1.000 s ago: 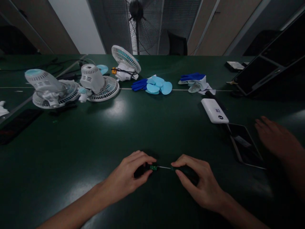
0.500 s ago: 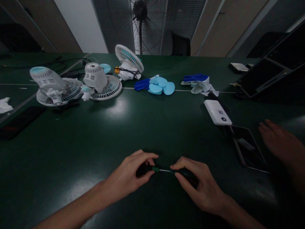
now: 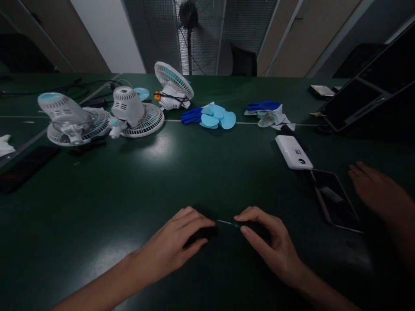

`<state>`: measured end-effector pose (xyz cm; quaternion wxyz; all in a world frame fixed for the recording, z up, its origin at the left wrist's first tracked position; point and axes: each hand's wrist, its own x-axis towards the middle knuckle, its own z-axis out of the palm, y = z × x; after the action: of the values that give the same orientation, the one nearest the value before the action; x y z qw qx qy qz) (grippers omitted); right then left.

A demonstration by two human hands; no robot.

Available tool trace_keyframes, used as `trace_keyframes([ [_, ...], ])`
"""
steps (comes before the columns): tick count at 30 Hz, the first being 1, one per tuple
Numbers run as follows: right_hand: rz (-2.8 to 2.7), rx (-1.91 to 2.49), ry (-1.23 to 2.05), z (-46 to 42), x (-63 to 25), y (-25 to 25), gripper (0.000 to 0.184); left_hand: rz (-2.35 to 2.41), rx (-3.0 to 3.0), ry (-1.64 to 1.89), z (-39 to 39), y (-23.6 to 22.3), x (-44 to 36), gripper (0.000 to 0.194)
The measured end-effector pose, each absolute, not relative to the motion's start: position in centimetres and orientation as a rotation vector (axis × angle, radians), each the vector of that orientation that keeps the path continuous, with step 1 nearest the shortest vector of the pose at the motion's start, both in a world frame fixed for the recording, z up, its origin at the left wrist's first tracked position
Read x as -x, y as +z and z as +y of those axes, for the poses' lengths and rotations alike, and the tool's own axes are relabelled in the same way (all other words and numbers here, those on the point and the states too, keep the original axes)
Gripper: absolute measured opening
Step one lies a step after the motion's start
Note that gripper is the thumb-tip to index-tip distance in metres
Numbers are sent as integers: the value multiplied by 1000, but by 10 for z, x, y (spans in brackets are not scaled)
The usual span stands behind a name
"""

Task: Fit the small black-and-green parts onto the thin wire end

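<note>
Worktop (image 3: 181,172), dark green, glossy — bearing white fans (image 3: 139,119), a light-blue fan blade (image 3: 218,116), blue-and-white gloves (image 3: 267,112), a white power bank (image 3: 293,152), a smartphone (image 3: 336,199).

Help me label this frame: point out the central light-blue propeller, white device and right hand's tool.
Light-blue propeller (image 3: 219,115): head view, hub.
White device (image 3: 291,150): head view, top face.
Tool (image 3: 225,222): head view, thin shaft.

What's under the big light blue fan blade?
A blue glove sticks out on the left of the fan blade, and a white edge shows behind. Whatever lies directly beneath is covered; can't tell.
</note>
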<state>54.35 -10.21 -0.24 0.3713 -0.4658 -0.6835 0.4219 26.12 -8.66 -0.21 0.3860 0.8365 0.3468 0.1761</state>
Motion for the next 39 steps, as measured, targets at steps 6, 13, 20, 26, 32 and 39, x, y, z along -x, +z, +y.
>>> trace_keyframes([
  [6, -1733, 1227, 1074, -102, -544, -3, 12, 962, -2239, 444, -76, -10, -216, 35],
  [13, -1737, 1266, 1122, -103, -545, -2, 12, 1741, -2093, 556, -20, -9, -93, 43],
  [20, -1746, 1276, 1116, -102, -545, 0, 12, 2089, -1963, 489, -13, -5, -24, 57],
  [26, -1766, 1267, 1110, -102, -546, 2, 14, 2107, -1839, 423, -14, 1, -8, 84],
  [32, -1773, 1273, 1113, -103, -547, -1, 15, 2154, -1830, 386, -19, 6, 13, 88],
  [39, -1772, 1253, 1092, -102, -545, 0, 13, 2218, -1923, 355, -19, 10, 7, 67],
])
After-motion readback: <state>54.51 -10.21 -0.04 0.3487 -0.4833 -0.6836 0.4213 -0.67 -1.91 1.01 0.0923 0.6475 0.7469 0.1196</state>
